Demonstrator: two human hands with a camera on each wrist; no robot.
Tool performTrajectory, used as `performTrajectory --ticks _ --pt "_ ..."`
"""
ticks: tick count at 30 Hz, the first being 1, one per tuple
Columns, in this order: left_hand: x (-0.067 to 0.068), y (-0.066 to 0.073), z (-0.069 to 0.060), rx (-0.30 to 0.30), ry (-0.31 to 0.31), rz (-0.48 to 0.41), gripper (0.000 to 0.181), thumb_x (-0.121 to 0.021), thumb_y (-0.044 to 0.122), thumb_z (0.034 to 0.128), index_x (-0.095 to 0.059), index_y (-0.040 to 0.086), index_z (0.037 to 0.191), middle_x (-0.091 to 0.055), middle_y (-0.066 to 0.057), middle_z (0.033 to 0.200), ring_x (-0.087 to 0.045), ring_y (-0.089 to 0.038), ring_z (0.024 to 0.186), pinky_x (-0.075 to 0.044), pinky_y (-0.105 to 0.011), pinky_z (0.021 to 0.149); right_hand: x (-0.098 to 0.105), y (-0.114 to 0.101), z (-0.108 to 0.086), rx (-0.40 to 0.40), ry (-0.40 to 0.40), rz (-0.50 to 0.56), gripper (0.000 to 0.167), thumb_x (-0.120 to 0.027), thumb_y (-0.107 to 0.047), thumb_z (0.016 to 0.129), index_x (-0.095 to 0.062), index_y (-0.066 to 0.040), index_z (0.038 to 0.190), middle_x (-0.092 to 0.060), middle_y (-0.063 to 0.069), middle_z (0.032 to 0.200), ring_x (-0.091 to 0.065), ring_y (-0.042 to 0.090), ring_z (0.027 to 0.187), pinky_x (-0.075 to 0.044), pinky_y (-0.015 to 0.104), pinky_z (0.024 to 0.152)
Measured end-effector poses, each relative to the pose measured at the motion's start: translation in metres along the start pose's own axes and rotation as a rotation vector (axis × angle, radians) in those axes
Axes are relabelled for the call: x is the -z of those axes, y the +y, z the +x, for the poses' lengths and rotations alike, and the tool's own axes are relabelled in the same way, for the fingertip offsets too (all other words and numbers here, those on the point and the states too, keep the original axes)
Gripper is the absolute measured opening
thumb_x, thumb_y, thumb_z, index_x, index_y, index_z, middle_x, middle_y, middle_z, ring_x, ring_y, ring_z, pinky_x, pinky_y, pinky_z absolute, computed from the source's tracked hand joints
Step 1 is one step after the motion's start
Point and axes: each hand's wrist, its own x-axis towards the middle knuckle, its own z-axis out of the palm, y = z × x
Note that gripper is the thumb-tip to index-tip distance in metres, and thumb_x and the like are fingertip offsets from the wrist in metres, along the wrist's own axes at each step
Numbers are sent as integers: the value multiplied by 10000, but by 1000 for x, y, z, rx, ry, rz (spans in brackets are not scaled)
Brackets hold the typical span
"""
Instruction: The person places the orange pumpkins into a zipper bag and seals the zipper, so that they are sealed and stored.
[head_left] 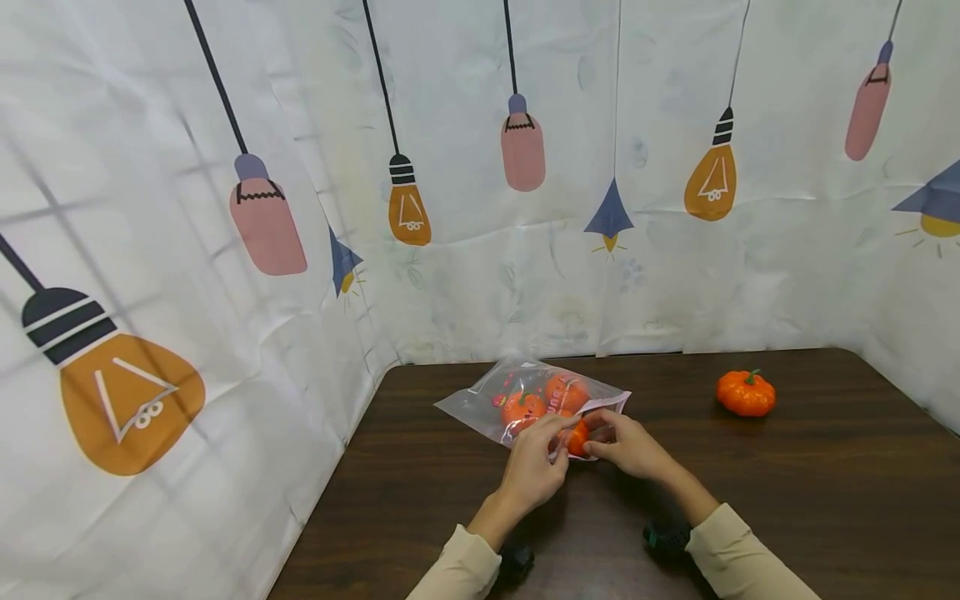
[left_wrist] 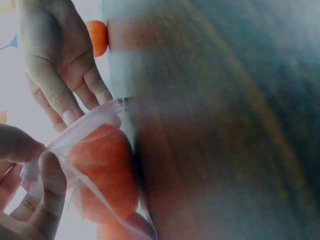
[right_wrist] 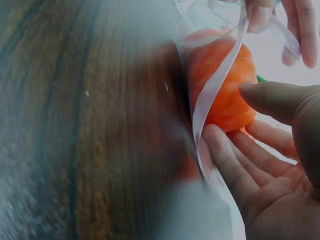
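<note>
A clear plastic bag (head_left: 468, 407) with pink print lies on the table, with orange pumpkins (head_left: 522, 410) inside. My left hand (head_left: 531, 469) pinches the bag's rim between thumb and fingers, plainest in the left wrist view (left_wrist: 35, 187). At the bag's mouth sits another orange pumpkin (head_left: 577, 440), partly behind the plastic edge in the right wrist view (right_wrist: 227, 107). My right hand (head_left: 637, 452) holds this pumpkin, thumb against its side and fingers beneath it, at the mouth of the bag.
A separate orange pumpkin (head_left: 746, 393) with a green stem stands on the dark wooden table (head_left: 840, 500), toward the back right. White cloth (head_left: 465, 292) printed with lamps hangs behind and at the sides. Dark devices (head_left: 516, 562) are at both wrists.
</note>
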Motion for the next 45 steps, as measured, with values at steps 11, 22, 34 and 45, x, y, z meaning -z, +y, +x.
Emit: performTrajectory --ticks 11,22,34,45 --pt "0 2 0 17 -1 20 462 -718 -33 822 -720 120 1257 -737 -19 1214 -687 -186 1165 -560 -349 973 -2 -5 -2 139 -162 90 454 -623 -122 1007 -518 67 1405 -620 288 1343 -657 426 1196 -584 388 921" --pt "0 1 1 15 3 -7 440 -712 -43 828 -720 90 1247 -739 -31 1188 -654 -141 923 -474 -180 710 15 -2 -1 108 -93 55 341 -643 -136 990 -618 40 1281 -665 243 1249 -671 394 1139 -584 282 841" --pt "-1 -1 1 8 28 18 438 -712 -38 811 -733 94 1228 -747 -20 1182 -712 -165 1083 -573 -317 919 52 1 -7 68 55 36 320 -681 -137 965 -633 68 1205 -694 200 1107 -650 181 933 -549 221 795" --pt "1 -2 2 21 37 38 423 -701 -22 813 -746 126 1207 -757 -2 1152 -711 -138 999 -572 -286 849 92 12 -18 -40 198 23 353 -639 -222 1010 -605 39 1245 -677 254 1146 -691 164 921 -579 251 794"
